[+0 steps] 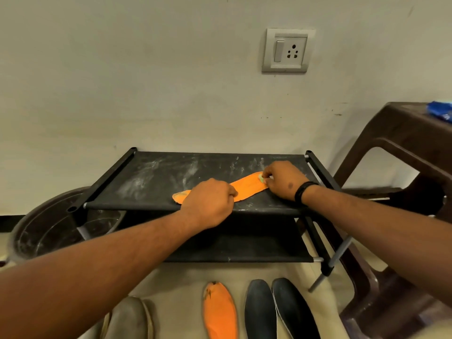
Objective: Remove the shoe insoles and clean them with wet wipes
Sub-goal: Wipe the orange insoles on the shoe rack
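Observation:
An orange insole (247, 185) lies flat on the top shelf of a black fabric shoe rack (151, 177). My left hand (210, 201) presses down on the insole's near end with curled fingers, holding it in place. My right hand (283, 179) pinches a small pale wet wipe (261, 177) against the insole's far end. On the floor below lie a second orange insole (220, 311) and two dark insoles (276, 311), side by side.
A dark round tub (49, 231) stands on the floor left of the rack. A brown plastic stool (403, 152) at the right carries a blue pack (440, 111). A wall socket (286, 51) is above. A grey-green shoe (129, 319) lies at the bottom left.

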{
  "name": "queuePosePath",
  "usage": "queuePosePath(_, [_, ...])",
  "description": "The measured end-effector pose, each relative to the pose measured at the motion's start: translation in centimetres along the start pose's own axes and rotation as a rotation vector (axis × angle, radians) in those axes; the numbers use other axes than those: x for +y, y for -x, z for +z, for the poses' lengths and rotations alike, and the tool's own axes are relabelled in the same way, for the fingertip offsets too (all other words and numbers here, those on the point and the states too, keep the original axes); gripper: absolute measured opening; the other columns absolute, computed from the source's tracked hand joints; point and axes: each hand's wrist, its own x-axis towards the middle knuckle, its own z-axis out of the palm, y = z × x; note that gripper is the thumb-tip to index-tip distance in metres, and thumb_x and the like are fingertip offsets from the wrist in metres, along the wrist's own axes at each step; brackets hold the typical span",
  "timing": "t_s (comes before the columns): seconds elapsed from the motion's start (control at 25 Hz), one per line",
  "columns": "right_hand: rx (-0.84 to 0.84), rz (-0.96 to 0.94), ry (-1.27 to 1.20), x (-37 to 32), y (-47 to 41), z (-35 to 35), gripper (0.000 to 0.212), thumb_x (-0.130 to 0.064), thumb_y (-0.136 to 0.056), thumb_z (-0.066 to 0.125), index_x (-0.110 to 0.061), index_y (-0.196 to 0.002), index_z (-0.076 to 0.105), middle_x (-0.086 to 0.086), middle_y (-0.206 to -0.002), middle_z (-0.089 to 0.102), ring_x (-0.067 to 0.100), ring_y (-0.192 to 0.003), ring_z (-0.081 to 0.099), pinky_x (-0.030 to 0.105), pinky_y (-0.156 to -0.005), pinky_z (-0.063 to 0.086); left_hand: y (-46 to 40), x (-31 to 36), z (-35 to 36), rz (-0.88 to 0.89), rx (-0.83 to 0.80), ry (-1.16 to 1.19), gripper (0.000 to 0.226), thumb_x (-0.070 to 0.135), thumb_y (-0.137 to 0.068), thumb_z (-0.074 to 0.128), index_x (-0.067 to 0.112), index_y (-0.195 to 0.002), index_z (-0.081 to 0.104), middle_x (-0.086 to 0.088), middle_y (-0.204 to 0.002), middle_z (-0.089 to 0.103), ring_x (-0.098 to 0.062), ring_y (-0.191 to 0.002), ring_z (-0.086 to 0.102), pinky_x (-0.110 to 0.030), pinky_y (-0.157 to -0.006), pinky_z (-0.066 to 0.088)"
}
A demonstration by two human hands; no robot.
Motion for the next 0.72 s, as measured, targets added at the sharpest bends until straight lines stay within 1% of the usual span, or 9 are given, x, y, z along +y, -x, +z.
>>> queuePosePath(0.16, [-0.098, -0.156, -0.111, -2.1, 1.7, 0.5, 0.023, -0.017, -0.093, 0.061, -0.008, -0.110, 0.073, 0.005, -0.116, 0.070, 0.015, -0.103, 0.064, 0.026, -0.099, 0.045, -0.2, -0.5, -0.7, -0.008, -0.124, 0.070, 0.041, 0.018, -0.100, 0.041, 0.022, -0.132, 0.066, 0.005, -0.139, 0.062, -0.018, -0.127, 0.057, -0.035, -0.110, 0.044])
queuePosePath(0.24, [-0.062, -0.069, -0.089, -0.6, 1.0, 0.0, 0.022, -0.019, -0.093, 0.060, -0.009, -0.107, 0.075, 0.005, -0.111, 0.072, 0.014, -0.090, 0.066, 0.030, -0.095, 0.050, -0.3, -0.8, -1.0, 0.002, -0.210, 0.092, 0.042, 0.018, -0.102, 0.041, 0.020, -0.138, 0.062, 0.005, -0.146, 0.056, -0.018, -0.134, 0.051, -0.034, -0.114, 0.039])
queuePosePath(0.28, [-0.005, 0.001, -0.025, 0.2, 0.5, -0.2, 0.023, -0.018, -0.092, 0.058, -0.010, -0.104, 0.075, 0.008, -0.109, 0.072, 0.019, -0.089, 0.066, 0.036, -0.092, 0.053, -0.3, -0.9, -1.1, 0.013, -0.231, 0.081, 0.042, 0.019, -0.103, 0.040, 0.020, -0.140, 0.059, 0.004, -0.149, 0.053, -0.018, -0.137, 0.049, -0.035, -0.115, 0.037])
queuePosePath(0.36, [0.062, 0.081, 0.072, 0.8, 0.3, 0.1, 0.025, -0.013, -0.087, 0.053, -0.008, -0.097, 0.075, 0.014, -0.102, 0.073, 0.030, -0.091, 0.066, 0.043, -0.086, 0.056, -0.1, -1.0, -1.1, 0.038, -0.234, 0.043, 0.042, 0.023, -0.105, 0.039, 0.020, -0.143, 0.056, 0.004, -0.152, 0.050, -0.019, -0.138, 0.047, -0.036, -0.115, 0.037])
queuePosePath(0.4, [0.044, 0.064, 0.045, 0.2, 0.4, 0.4, 0.025, -0.011, -0.086, 0.053, -0.006, -0.098, 0.075, 0.015, -0.103, 0.072, 0.030, -0.094, 0.066, 0.042, -0.088, 0.055, 0.0, -1.1, -1.1, 0.052, -0.222, 0.028, 0.042, 0.026, -0.105, 0.039, 0.020, -0.143, 0.056, 0.004, -0.152, 0.050, -0.019, -0.138, 0.047, -0.037, -0.114, 0.037])
queuePosePath(0.52, [-0.085, -0.120, -0.112, -1.9, 1.7, 0.7, 0.022, -0.016, -0.092, 0.062, -0.006, -0.107, 0.075, 0.005, -0.113, 0.072, 0.019, -0.107, 0.064, 0.031, -0.100, 0.048, 0.2, -1.5, -0.6, 0.078, -0.194, 0.015, 0.042, 0.032, -0.105, 0.038, 0.022, -0.141, 0.058, 0.005, -0.150, 0.052, -0.018, -0.136, 0.048, -0.040, -0.113, 0.040])
queuePosePath(0.6, [-0.077, -0.104, -0.155, -1.5, 1.5, 0.3, 0.023, -0.019, -0.092, 0.063, -0.009, -0.109, 0.074, 0.004, -0.115, 0.071, 0.018, -0.110, 0.063, 0.031, -0.102, 0.046, 0.1, -1.5, -0.4, 0.070, -0.188, 0.012, 0.041, 0.036, -0.105, 0.036, 0.025, -0.129, 0.066, 0.003, -0.141, 0.060, -0.019, -0.127, 0.056, -0.042, -0.107, 0.045])
queuePosePath(0.68, [0.010, 0.008, -0.076, -0.4, 0.5, 0.4, 0.025, -0.017, -0.092, 0.058, -0.009, -0.110, 0.074, 0.007, -0.118, 0.070, 0.025, -0.111, 0.064, 0.038, -0.100, 0.049, 0.0, -1.5, -0.2, 0.087, -0.146, -0.001, 0.043, 0.048, -0.103, 0.029, 0.028, -0.094, 0.066, 0.001, -0.106, 0.071, -0.020, -0.096, 0.064, -0.045, -0.089, 0.052])
queuePosePath(0.72, [0.030, 0.033, -0.021, -0.7, 0.5, 0.5, 0.028, -0.014, -0.090, 0.056, -0.008, -0.111, 0.073, 0.010, -0.118, 0.070, 0.028, -0.108, 0.064, 0.040, -0.098, 0.051, -0.1, -1.5, -0.1, 0.093, -0.129, -0.014, 0.049, 0.054, -0.101, 0.024, 0.026, -0.085, 0.060, 0.001, -0.092, 0.068, -0.018, -0.084, 0.063, -0.046, -0.082, 0.053])
